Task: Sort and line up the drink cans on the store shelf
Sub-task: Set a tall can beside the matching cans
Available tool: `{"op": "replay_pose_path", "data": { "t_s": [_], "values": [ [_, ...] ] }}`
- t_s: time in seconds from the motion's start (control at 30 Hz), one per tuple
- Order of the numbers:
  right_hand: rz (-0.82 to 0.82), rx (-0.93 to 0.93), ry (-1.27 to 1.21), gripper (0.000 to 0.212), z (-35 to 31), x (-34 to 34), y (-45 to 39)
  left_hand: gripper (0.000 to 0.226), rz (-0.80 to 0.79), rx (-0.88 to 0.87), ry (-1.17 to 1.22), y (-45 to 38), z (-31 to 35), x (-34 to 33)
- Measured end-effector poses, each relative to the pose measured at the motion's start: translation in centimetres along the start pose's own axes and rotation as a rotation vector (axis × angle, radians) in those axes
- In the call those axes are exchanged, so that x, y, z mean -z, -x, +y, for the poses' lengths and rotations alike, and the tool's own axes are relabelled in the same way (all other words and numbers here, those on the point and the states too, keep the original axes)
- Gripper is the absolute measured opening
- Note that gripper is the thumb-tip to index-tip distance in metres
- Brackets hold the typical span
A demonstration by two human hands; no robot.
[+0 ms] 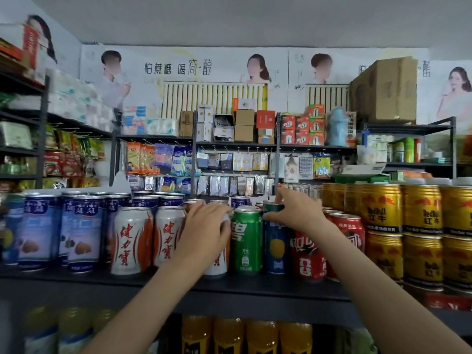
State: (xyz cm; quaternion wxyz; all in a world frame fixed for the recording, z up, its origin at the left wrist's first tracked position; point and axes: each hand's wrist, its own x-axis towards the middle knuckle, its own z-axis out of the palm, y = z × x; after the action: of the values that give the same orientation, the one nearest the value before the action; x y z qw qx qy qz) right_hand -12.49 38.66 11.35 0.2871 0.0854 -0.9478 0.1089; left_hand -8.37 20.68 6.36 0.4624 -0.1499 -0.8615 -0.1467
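Note:
A row of drink cans stands on the dark shelf. My left hand wraps around a white and orange can, mostly hiding it. To its right stands a green can. My right hand pinches the top rim of a blue can with a yellow lemon, thumb in front and fingers behind. Red cola cans stand right of the blue one. Two more white and orange cans stand to the left of my left hand.
Blue and white cans fill the shelf's left end. Stacked gold energy drink cans fill the right end. Orange bottles sit on the shelf below. Behind stand racks of hanging packets and boxes.

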Motion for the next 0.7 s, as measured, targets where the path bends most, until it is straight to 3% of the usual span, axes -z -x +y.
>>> {"op": "replay_pose_path", "data": {
  "t_s": [0.2,0.33,0.43,0.53,0.7],
  "values": [
    [0.185,0.001,-0.408,0.048,0.1,1.1,0.5,0.033,0.037,-0.012,0.036,-0.1,-0.2,0.0],
    [0.368,0.154,-0.676,0.044,-2.5,4.7,1.7,0.045,0.057,-0.02,0.327,0.1,1.3,1.5],
    [0.3,0.25,-0.867,0.047,-6.2,7.2,2.8,0.052,0.017,0.034,0.684,-0.1,1.9,3.7],
    [0.193,0.319,-0.912,0.043,-10.6,7.4,3.5,0.04,-0.009,0.131,0.959,0.2,-0.1,6.2],
    [0.065,0.37,-1.067,0.04,-18.9,5.2,3.6,0.066,-0.002,0.182,0.954,2.2,-8.3,11.1]
  ]
}}
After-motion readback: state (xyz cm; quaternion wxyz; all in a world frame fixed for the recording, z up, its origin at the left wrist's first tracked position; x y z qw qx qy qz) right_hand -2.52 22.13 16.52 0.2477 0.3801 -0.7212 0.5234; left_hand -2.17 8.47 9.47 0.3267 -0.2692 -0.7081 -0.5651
